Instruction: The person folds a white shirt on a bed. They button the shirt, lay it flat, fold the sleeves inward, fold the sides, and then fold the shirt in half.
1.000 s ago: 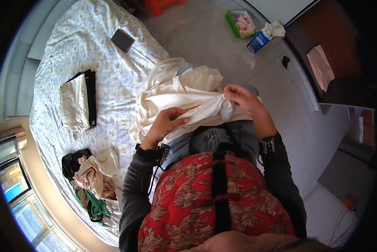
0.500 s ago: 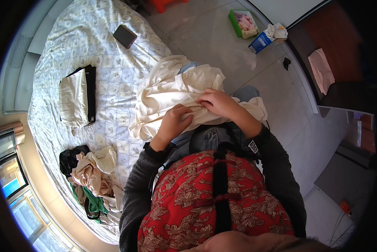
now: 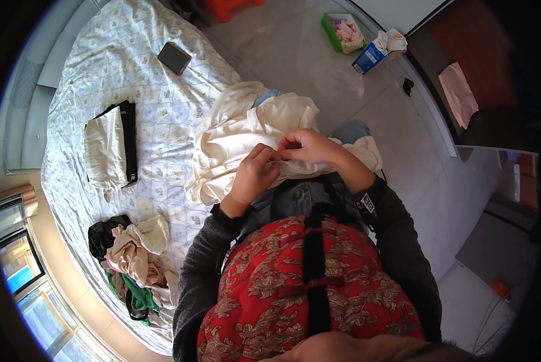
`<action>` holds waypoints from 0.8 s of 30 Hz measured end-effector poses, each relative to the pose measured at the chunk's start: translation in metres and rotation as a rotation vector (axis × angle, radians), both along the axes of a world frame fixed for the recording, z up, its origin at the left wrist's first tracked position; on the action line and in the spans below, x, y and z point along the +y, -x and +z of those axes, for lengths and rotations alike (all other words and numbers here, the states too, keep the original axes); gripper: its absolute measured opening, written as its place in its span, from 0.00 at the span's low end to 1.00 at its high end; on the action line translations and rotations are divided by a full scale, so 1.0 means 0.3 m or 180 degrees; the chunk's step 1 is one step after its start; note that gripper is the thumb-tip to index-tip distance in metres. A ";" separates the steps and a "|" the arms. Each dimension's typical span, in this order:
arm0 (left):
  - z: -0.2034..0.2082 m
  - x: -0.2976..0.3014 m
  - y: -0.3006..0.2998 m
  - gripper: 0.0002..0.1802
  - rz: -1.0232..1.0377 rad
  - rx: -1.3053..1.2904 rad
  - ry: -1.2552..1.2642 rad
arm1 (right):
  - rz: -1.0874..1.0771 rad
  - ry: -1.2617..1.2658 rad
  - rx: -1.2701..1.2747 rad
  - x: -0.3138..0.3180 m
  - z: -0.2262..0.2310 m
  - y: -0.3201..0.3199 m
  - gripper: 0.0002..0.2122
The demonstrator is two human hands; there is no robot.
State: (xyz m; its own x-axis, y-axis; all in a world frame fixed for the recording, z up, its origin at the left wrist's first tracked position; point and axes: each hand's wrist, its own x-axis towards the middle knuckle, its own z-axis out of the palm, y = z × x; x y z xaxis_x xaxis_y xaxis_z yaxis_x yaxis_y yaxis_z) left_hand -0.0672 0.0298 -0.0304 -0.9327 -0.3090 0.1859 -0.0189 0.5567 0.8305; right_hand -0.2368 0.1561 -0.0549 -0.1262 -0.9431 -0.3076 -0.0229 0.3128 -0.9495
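A cream-coloured garment (image 3: 228, 130), probably a shirt with a collar or placket, lies spread over my lap and onto the bed's edge. My left hand (image 3: 255, 175) is closed with its fingertips pinching the fabric near the garment's middle. Right beside it, my right hand (image 3: 306, 148) pinches the same cloth with thumb and fingers. Both sets of fingertips nearly meet. Whatever small detail sits between them is too small to make out. Blue denim (image 3: 352, 131) shows beneath the garment at my knee.
On the patterned bedsheet (image 3: 162, 157) lie a phone (image 3: 174, 58), a folded cream-and-black clothes stack (image 3: 106, 148) and a heap of loose clothes (image 3: 132, 256). A green box (image 3: 334, 39) of cloth and a blue carton (image 3: 368, 57) stand on the floor. Folded pink cloth (image 3: 458, 93) lies on the dark desk.
My hands have drawn closer together, fingertips now nearly meeting, and the pinched cloth is lifted slightly. The view has shifted a little.
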 end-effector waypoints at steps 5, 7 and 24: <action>-0.010 0.005 -0.001 0.08 0.0027 -0.0006 0.0023 | -0.0273 -0.0064 -0.0910 0.007 -0.016 -0.007 0.07; -0.014 0.004 -0.001 0.08 -0.0034 -0.0024 0.0021 | -0.0412 -0.0083 -0.1248 0.010 -0.021 -0.010 0.07; -0.026 0.006 0.000 0.10 0.0269 -0.0135 0.0029 | -0.0685 -0.0020 -0.1046 0.020 -0.026 -0.033 0.09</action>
State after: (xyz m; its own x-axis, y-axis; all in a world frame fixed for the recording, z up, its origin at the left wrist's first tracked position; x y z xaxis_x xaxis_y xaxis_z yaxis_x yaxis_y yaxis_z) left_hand -0.0671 0.0316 -0.0382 -0.9105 -0.3854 0.1501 -0.1011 0.5593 0.8228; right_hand -0.2269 0.1621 -0.0626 -0.2146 -0.9038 -0.3702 0.3488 0.2831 -0.8934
